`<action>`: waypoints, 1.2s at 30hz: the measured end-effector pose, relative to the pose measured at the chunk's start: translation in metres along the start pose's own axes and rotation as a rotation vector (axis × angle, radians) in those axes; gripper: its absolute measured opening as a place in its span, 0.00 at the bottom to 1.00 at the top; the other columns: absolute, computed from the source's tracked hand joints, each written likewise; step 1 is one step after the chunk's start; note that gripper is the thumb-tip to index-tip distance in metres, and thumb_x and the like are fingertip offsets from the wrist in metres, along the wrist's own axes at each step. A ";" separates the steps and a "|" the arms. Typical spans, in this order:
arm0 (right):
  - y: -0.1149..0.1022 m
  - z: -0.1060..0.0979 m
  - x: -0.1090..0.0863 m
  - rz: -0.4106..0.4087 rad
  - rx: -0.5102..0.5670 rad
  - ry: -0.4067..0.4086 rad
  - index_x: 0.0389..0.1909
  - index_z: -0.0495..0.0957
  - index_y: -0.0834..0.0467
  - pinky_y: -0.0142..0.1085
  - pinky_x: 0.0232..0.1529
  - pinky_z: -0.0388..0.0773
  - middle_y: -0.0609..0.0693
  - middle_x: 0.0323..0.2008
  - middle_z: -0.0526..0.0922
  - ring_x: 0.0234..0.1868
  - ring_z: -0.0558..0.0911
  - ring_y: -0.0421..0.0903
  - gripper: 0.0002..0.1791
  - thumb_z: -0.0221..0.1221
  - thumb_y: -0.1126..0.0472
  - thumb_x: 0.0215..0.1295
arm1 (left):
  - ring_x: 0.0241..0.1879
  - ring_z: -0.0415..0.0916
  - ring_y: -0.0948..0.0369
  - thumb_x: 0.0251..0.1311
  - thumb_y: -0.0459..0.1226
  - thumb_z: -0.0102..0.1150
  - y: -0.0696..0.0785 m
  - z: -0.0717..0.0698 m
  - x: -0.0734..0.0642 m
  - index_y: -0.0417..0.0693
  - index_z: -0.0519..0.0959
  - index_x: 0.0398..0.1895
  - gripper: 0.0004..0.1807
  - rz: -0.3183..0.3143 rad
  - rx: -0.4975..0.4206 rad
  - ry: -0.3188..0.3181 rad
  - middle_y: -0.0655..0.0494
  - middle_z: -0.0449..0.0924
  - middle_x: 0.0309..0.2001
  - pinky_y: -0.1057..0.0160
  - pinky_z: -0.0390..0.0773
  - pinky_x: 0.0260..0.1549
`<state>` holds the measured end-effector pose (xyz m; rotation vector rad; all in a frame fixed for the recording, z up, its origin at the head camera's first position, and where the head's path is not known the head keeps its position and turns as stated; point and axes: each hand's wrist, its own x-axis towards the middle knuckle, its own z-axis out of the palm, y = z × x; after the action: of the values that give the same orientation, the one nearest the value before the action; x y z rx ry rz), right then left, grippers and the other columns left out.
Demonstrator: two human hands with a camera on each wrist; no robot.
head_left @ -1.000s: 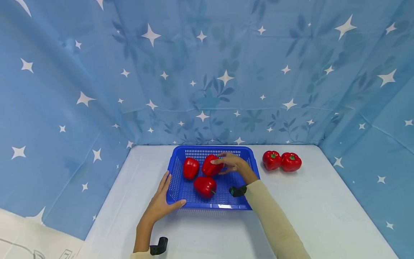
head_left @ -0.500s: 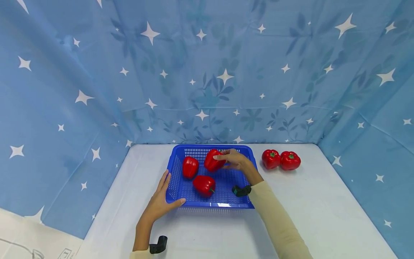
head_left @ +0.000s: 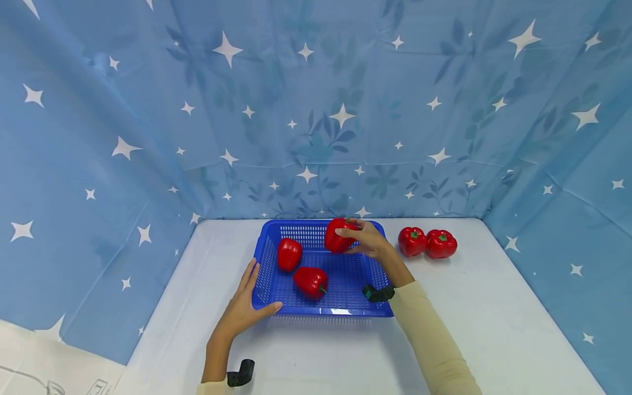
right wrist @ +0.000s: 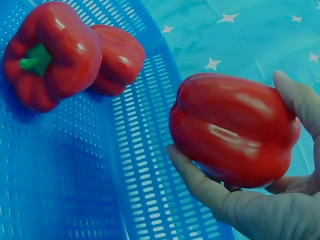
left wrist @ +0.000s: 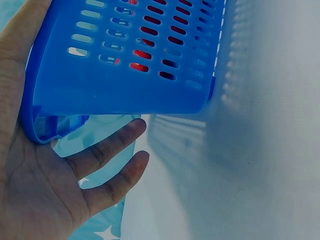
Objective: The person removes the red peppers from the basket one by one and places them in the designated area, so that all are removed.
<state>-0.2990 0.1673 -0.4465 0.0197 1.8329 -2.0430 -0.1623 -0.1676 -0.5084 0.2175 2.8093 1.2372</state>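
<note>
My right hand (head_left: 367,240) grips a red bell pepper (right wrist: 235,130) between thumb and fingers, raised above the back right part of a blue plastic basket (head_left: 336,311). Two more red bell peppers lie in the basket: one at the left (head_left: 289,254) and one nearer the front (head_left: 310,282), its green stem showing. At the basket's front left corner is my left hand (head_left: 241,311), thumb along the front rim and fingers stretched up the left side. In the left wrist view, two of its fingers extend straight past the basket wall (left wrist: 120,95).
Two red bell peppers, one (head_left: 412,241) beside the other (head_left: 441,244), sit on the white table (head_left: 474,329) right of the basket. A blue curtain (head_left: 276,109) with white stars stands behind and at both sides.
My right hand has lifted the bell pepper from among the others in the basket and carried it right and toward the back rim. The left hand stays at the basket corner.
</note>
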 end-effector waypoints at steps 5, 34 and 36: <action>-0.001 -0.005 -0.003 -0.039 -0.018 0.032 0.75 0.44 0.60 0.63 0.57 0.71 0.65 0.72 0.54 0.72 0.59 0.67 0.46 0.61 0.60 0.64 | 0.77 0.41 0.41 0.48 0.64 0.66 0.000 -0.001 0.001 0.61 0.37 0.79 0.63 0.003 -0.003 0.004 0.64 0.27 0.80 0.31 0.58 0.64; -0.004 -0.044 -0.058 -0.299 0.166 0.084 0.74 0.44 0.49 0.57 0.61 0.73 0.55 0.73 0.49 0.73 0.54 0.62 0.36 0.52 0.58 0.73 | 0.77 0.42 0.41 0.47 0.64 0.65 -0.002 0.001 -0.001 0.61 0.38 0.79 0.63 -0.002 -0.002 0.004 0.65 0.28 0.80 0.31 0.59 0.64; -0.005 -0.048 -0.064 -0.313 0.182 0.097 0.75 0.43 0.49 0.56 0.61 0.72 0.54 0.73 0.48 0.74 0.53 0.60 0.36 0.52 0.59 0.73 | 0.77 0.43 0.42 0.47 0.65 0.65 -0.002 0.002 0.000 0.61 0.38 0.79 0.63 -0.002 0.000 0.006 0.65 0.28 0.80 0.32 0.59 0.64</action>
<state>-0.2533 0.2318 -0.4312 -0.1273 1.7920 -2.4596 -0.1621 -0.1676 -0.5108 0.2110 2.8131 1.2400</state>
